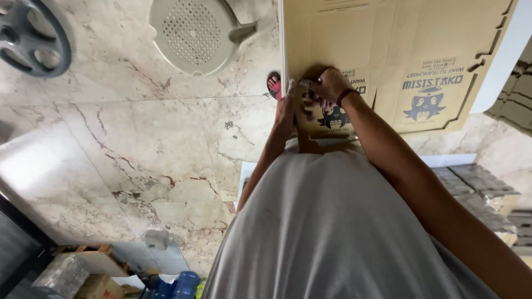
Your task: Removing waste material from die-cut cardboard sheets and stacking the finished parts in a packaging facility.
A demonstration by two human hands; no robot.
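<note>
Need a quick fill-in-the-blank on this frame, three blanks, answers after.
1. Both hands grip a flat, unfolded ____ sheet.
2. The right hand wears a black band on its ____.
3. The floor is pale ____ with dark veins.
Answers: cardboard; wrist; marble

The flat cardboard sheet (388,61) runs off the top edge, so its full outline cannot be seen. The left hand (286,111) is seen edge-on against the sheet's side, its fingers mostly hidden. The right hand (328,88) curls its fingertips under, hiding the spot it grips. Only the toes of a foot in a pink sandal (274,85) show past the sheet. The grey wheel-like object (33,36) is cut by the left edge. The perforated fan cover (194,33) loses its top to the frame. The blue bottle (183,285) is cropped below.
</note>
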